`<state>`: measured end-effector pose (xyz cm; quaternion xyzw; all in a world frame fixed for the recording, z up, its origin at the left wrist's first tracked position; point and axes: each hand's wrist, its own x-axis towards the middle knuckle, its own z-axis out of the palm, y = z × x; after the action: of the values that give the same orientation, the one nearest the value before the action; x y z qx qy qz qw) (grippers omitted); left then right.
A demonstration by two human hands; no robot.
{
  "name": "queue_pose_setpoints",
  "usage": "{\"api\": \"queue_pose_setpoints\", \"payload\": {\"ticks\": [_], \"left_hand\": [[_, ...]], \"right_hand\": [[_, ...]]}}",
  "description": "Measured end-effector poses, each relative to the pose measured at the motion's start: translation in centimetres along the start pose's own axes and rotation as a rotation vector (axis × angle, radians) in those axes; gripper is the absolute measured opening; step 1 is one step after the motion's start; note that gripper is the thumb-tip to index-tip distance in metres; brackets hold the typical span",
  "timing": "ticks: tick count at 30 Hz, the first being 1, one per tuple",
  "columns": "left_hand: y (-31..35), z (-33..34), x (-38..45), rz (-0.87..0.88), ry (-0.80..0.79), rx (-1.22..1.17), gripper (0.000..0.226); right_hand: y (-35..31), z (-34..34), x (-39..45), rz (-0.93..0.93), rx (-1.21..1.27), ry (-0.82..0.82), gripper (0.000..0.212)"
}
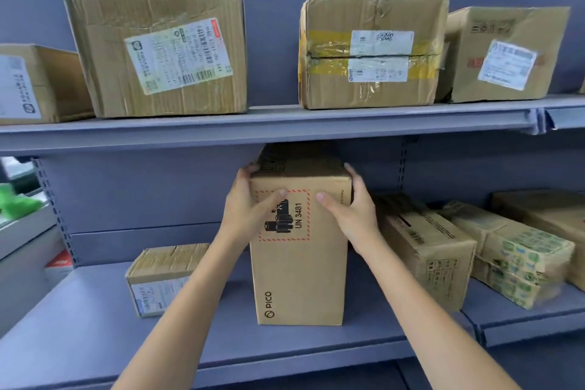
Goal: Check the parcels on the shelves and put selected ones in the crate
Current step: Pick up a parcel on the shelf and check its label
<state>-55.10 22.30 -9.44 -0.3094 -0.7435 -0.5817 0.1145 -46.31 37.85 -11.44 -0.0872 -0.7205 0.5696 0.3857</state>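
Two bare forearms reach up and forward from the bottom edge, converging on a tall cardboard parcel (299,250) that stands upright on the lower shelf (95,310). The left hand (250,209) clasps the parcel's upper left edge, thumb laid across the front face onto a red-dashed label reading UN 3481, fingers curled over the top corner. The right hand (351,209) grips the upper right edge in mirror fashion, thumb on the front, fingers wrapped around the side. The parcel, printed PICO near its base, rests with its bottom near the front of the shelf, and its top sits just under the lip of the upper shelf (253,127), leaving little headroom. To its left, a small taped box (161,279) stands apart from it, with bare shelf between them and further left. To the right, a printed carton (424,250) sits just beside the held parcel, behind the right wrist; whether they touch cannot be told. Beyond it lie a bundle wrapped in green-patterned tape (509,253) and another carton at the frame's edge. On the upper shelf, four labelled cartons stand in a row, the largest (158,54) above left and a yellow-taped one (370,54) above right.
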Motion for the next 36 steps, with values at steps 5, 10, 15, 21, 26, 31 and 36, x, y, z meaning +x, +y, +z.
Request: {"api": "queue_pose_setpoints", "payload": {"ticks": [5, 10, 15, 21, 26, 31, 36], "left_hand": [[2.4, -0.5, -3.3, -0.041, 0.153, -0.002, 0.056], [3.9, -1.5, -7.0, -0.047, 0.248, -0.025, 0.056], [4.0, -2.1, -9.4, -0.021, 0.246, -0.031, 0.055], [3.2, -3.4, -9.7, -0.033, 0.248, -0.024, 0.053], [2.9, -4.9, -9.7, -0.064, 0.237, -0.072, 0.050], [2.4, -5.8, -9.3, -0.067, 0.251, -0.019, 0.064], [2.3, -6.5, -8.8, -0.017, 0.221, 0.162, 0.050]], "right_hand": [[-1.1, -0.3, -2.0, -0.075, -0.038, -0.003, 0.079], [-2.9, -1.6, -4.6, -0.146, -0.073, -0.033, 0.080], [-3.2, -2.3, -6.9, -0.200, -0.089, -0.058, 0.082], [-2.1, -2.8, -8.3, -0.070, 0.111, -0.129, 0.081], [2.4, -4.2, -10.1, 0.145, 0.079, -0.225, 0.118], [7.3, -4.7, -12.9, 0.357, -0.065, -0.275, 0.099], [9.8, -4.0, -14.7, 0.464, -0.179, -0.271, 0.096]]}}
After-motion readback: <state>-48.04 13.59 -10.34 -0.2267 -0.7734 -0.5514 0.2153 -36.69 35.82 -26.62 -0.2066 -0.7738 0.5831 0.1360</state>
